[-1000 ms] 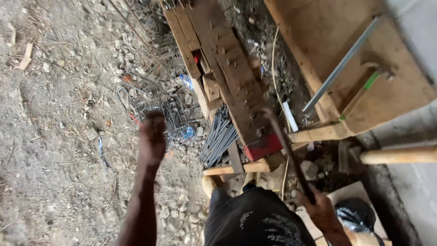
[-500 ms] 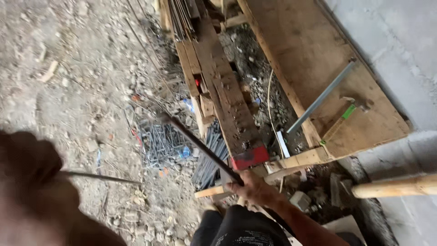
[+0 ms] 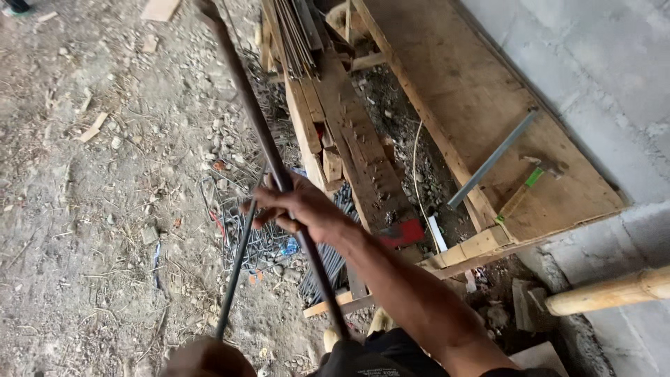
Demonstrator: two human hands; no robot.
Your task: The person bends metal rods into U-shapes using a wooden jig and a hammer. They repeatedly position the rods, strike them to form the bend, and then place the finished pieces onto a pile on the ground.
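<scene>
While closed around a long dark steel rod [image 3: 269, 146], right hand [image 3: 303, 209] holds it slanting from top centre down toward the lap; left hand [image 3: 206, 357], low at the bottom edge, grips the lower end of a thinner rod [image 3: 237, 269], fingers hidden, so closure cannot be told exactly; thin rod rises to meet the right hand; beneath, bent wire stirrups [image 3: 241, 209] on gravel; beside, wooden bench [image 3: 349, 146] with rebar bundle [image 3: 296, 31]; further right, plywood board [image 3: 474, 119] bearing a hammer [image 3: 530, 183] and metal bar [image 3: 492, 159].
</scene>
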